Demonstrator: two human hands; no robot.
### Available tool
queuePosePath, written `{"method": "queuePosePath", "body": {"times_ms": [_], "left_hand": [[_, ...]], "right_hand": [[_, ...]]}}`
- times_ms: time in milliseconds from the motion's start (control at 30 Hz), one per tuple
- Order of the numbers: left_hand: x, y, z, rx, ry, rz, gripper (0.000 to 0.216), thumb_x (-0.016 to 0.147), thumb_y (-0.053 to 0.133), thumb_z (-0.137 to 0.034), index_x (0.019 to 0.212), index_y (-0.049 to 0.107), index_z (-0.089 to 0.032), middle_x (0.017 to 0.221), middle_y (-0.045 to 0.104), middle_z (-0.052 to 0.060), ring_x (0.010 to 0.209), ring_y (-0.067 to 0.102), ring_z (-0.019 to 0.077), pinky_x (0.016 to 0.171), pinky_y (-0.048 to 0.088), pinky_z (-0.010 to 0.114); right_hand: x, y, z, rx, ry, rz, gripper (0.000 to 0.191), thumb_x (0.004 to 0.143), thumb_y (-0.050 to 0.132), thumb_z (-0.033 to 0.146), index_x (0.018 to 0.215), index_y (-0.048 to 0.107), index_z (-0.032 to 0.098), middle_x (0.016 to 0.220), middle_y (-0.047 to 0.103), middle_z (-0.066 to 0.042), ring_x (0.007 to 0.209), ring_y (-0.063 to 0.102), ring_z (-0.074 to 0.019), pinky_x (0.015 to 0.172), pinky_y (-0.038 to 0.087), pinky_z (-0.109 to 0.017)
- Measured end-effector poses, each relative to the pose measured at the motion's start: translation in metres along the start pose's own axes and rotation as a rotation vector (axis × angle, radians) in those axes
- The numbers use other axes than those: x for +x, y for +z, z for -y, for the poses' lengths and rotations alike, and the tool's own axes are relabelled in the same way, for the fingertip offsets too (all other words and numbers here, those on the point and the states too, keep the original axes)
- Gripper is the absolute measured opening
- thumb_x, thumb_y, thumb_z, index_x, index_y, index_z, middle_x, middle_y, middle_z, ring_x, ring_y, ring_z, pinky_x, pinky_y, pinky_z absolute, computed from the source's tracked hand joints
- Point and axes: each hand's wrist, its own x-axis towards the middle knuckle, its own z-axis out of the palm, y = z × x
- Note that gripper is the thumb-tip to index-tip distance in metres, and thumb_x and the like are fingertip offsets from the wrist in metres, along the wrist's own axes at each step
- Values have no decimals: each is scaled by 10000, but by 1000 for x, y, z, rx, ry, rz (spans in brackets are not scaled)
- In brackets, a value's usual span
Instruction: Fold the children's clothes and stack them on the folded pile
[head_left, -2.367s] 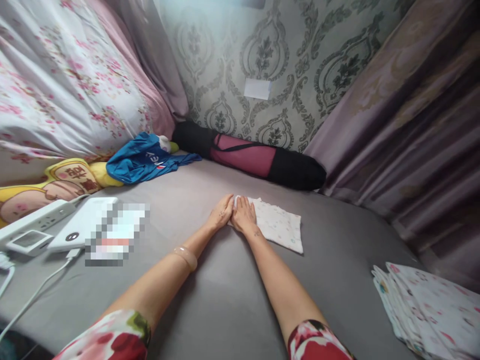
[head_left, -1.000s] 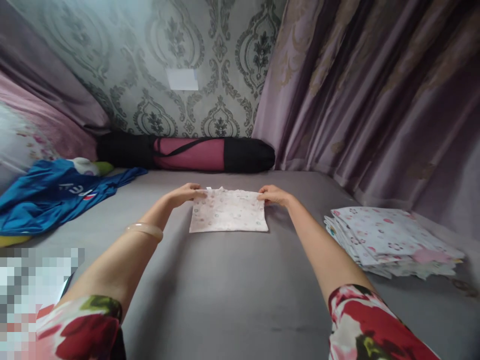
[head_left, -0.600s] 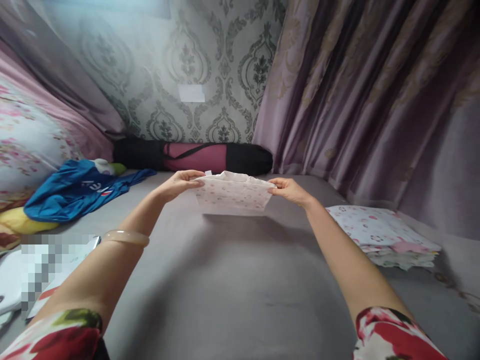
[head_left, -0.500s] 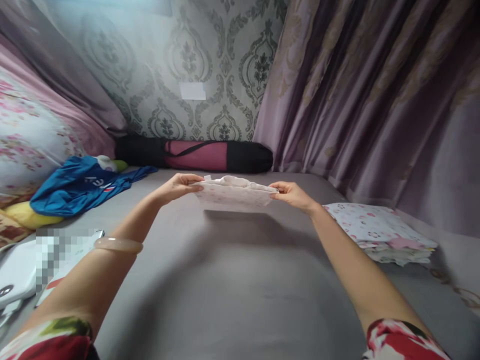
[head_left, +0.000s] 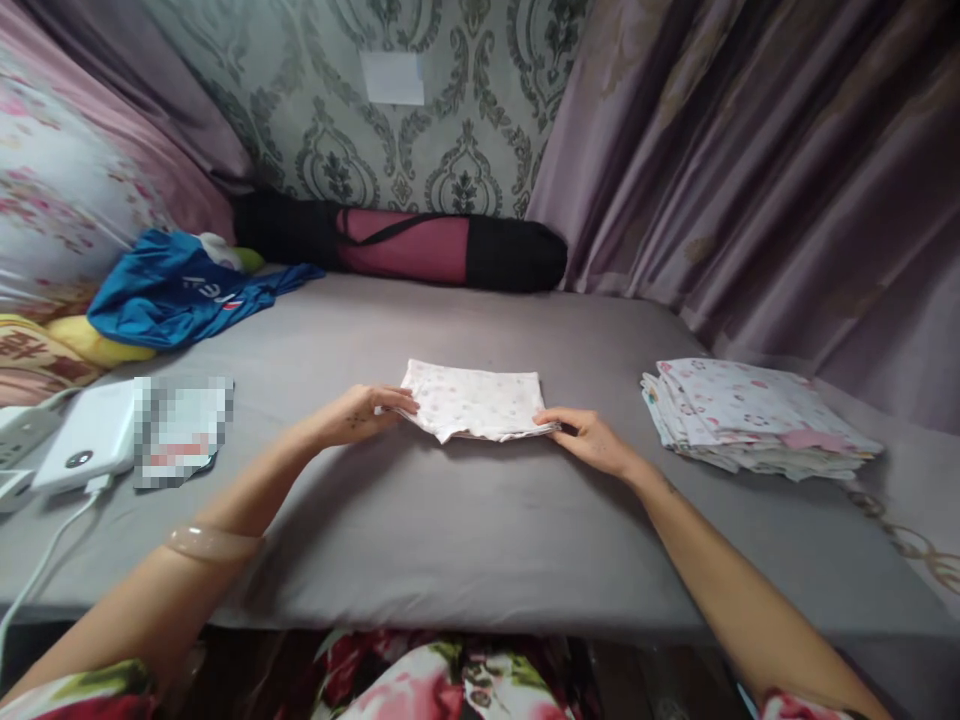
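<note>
A small white cloth with a pink print (head_left: 474, 400) lies folded on the grey bed sheet (head_left: 450, 510), in the middle. My left hand (head_left: 358, 412) pinches its near left corner. My right hand (head_left: 586, 436) pinches its near right corner, and that edge sits slightly raised off the sheet. Both hands are closed on the cloth's edge.
A stack of folded printed cloths (head_left: 750, 418) lies to the right. At the back are a black and pink rolled bag (head_left: 420, 245) and a blue garment (head_left: 180, 290). On the left sit a white power bank (head_left: 86, 450), a cable and a floral pillow (head_left: 67, 190). Curtains hang along the right side.
The cloth was lifted by its far corners and brought toward me, folded over. It now lies on the sheet as a narrower fold, with my hands at its near edge.
</note>
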Motion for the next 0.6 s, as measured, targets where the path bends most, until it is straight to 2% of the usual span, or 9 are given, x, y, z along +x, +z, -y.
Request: {"method": "queuePosePath", "body": {"times_ms": [100,167,300,367,433,500,600], "left_hand": [[-6,7,4,98,79,-6,309,888,454,-311,1025,710,-205,1140,708,80,1229,557,238,1035,425,383],[-12,8,4,156,111,23,303,872,443,-263,1027,698,-214,1210,678,67,1267,523,228,1083,375,402],[-20,5,-2,263,76,105,338,856,444,-254,1118,657,-248,1353,584,34,1341,438,236,1149,231,491],[-15,9,-9,294,20,48,370,892,406,-292,1184,627,-236,1360,578,51,1344,432,237,1151,221,490],[-3,18,-19,341,-37,-52,430,940,333,-334,1272,571,-201,1389,548,85,1359,410,235,1151,229,466],[14,32,-31,409,-61,-104,493,969,268,-364,1370,479,-168,1458,468,111,1404,337,240,1160,212,452],[40,52,-46,519,-19,-47,554,970,257,-363,1453,355,-109,1539,326,139,1454,201,268,1179,148,451]], "right_hand": [[-7,7,1,-75,-95,-3,311,838,469,164,1048,695,209,1149,689,-61,1113,621,-186,1012,450,-361],[-12,8,2,-141,-136,18,393,803,433,96,1081,691,201,1202,668,-72,1173,588,-182,1045,427,-371],[-15,5,8,-256,-134,75,502,723,414,33,1095,701,208,1246,650,-63,1216,560,-188,1073,405,-381],[-7,7,14,-302,-112,42,457,744,415,51,1043,723,210,1199,674,-60,1177,588,-195,1069,409,-380],[8,16,24,-346,-85,-35,426,805,399,97,1075,715,187,1229,658,-80,1206,565,-201,1090,382,-377],[27,31,37,-401,-43,-90,456,877,360,167,1243,629,137,1370,554,-113,1323,451,-210,1138,305,-392],[55,58,55,-506,38,-17,550,943,289,266,1451,391,78,1538,319,-129,1446,219,-237,1186,140,-456]]}}
